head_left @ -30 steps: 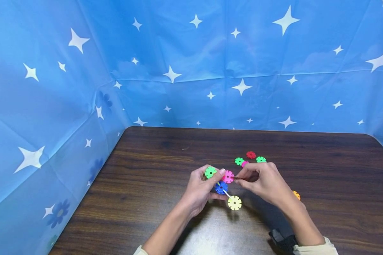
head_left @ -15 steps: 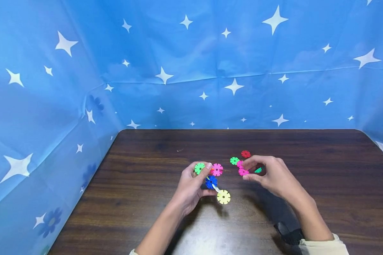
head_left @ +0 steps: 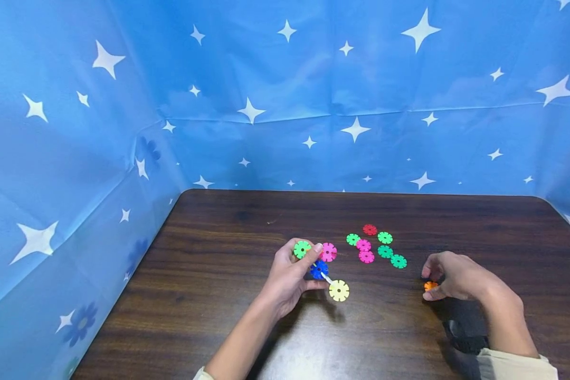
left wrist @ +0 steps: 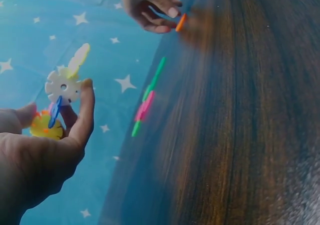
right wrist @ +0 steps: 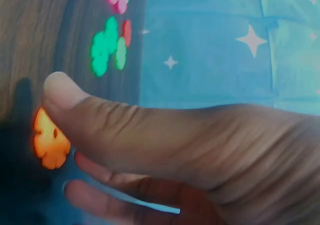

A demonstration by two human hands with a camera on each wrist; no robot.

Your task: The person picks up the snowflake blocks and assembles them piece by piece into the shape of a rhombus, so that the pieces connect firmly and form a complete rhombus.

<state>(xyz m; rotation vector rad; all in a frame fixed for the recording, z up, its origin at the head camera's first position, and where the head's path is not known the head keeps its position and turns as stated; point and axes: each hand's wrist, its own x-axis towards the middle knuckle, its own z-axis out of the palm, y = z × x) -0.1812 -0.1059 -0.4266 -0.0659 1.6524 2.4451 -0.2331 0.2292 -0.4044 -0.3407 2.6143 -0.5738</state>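
In the head view, my left hand (head_left: 292, 277) grips a cluster of linked notched plastic discs above the table. It shows a green disc (head_left: 302, 249), a pink disc (head_left: 328, 252), a blue disc (head_left: 319, 269) and a pale yellow disc (head_left: 339, 291). The left wrist view adds a white disc (left wrist: 59, 87) and a yellow one (left wrist: 40, 126) near the thumb. At the right, my right hand (head_left: 463, 277) is low over the table, thumb and fingers spread about an orange disc (head_left: 430, 286). The right wrist view shows this orange disc (right wrist: 52, 141) beside the thumb; whether they touch is unclear.
Loose discs lie mid-table: a red disc (head_left: 370, 229), two pink ones (head_left: 366, 256) and several green ones (head_left: 398, 261). The dark wooden table (head_left: 218, 253) meets blue star-patterned cloth (head_left: 290, 79) behind and at the sides. A black strap (head_left: 465, 336) is at my right wrist.
My right hand has left the cluster, passed over the loose discs and moved right to the orange disc. My left hand keeps hold of the cluster, nearly in place.
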